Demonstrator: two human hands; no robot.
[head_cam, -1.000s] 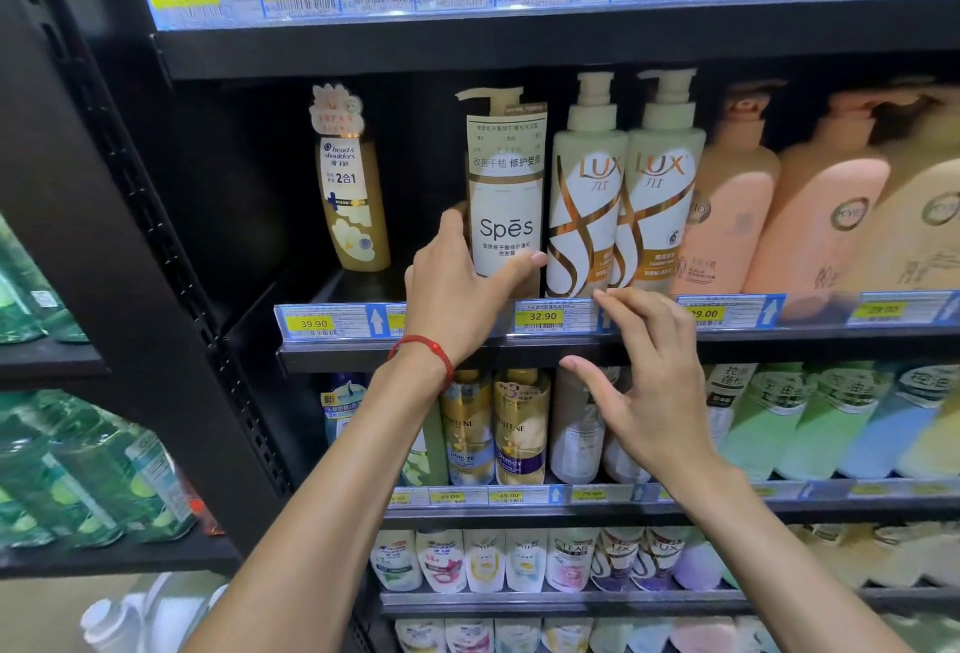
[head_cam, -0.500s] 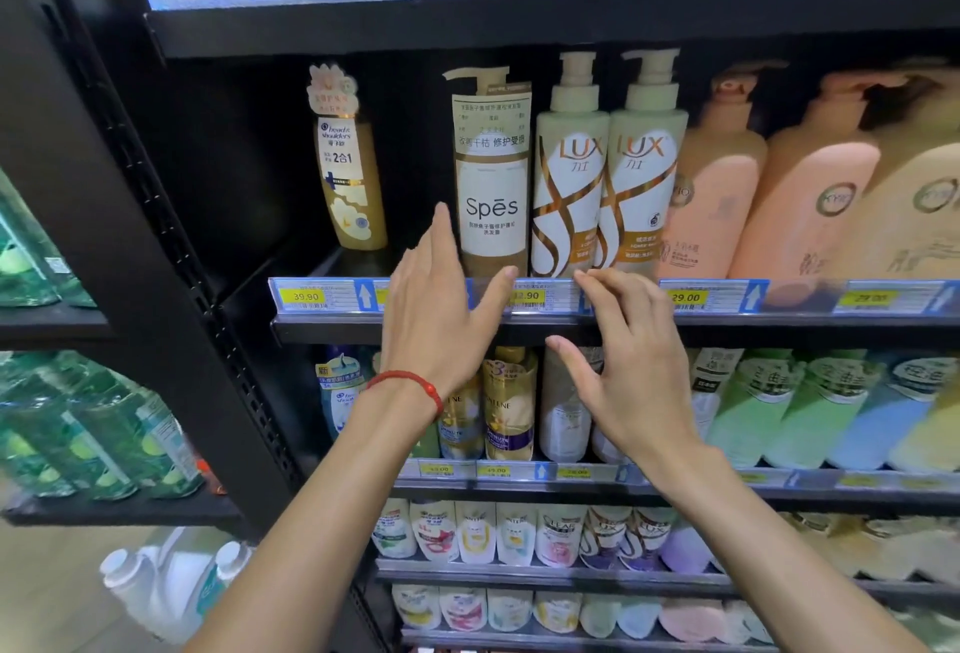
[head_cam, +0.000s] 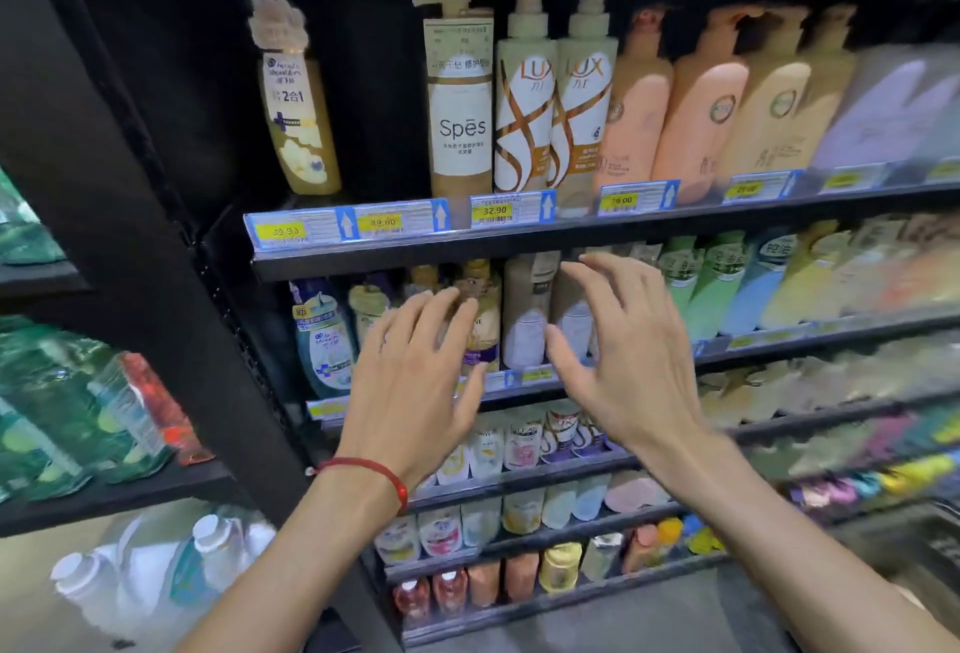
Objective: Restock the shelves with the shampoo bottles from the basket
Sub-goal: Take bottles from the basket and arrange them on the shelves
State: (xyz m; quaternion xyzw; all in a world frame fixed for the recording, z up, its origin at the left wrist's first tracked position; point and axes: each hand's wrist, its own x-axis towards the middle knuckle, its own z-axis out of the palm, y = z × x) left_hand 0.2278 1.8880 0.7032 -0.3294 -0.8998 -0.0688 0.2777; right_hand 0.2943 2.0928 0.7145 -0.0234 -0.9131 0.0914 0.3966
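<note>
Red cord: sat round the left wrist.
Left hand: was held wide, fingers spread and slightly bent, gripping nothing, in front of the second shelf.
Right hand: was likewise spread and empty, beside the left hand, not touching it.
Second shelf: held a blue-and-white bottle at its left end; gold and beige bottles stood behind the hands.
Small pouches: filled the shelf below; detail was blurred.
Top shelf: held a lone gold bottle, then the Spēs bottle, two Lux bottles and peach pump bottles.
Spēs bottle: stood upright at the top shelf's front edge, just beside the left Lux bottle; tan body, white label, pump spout pointing left.
</note>
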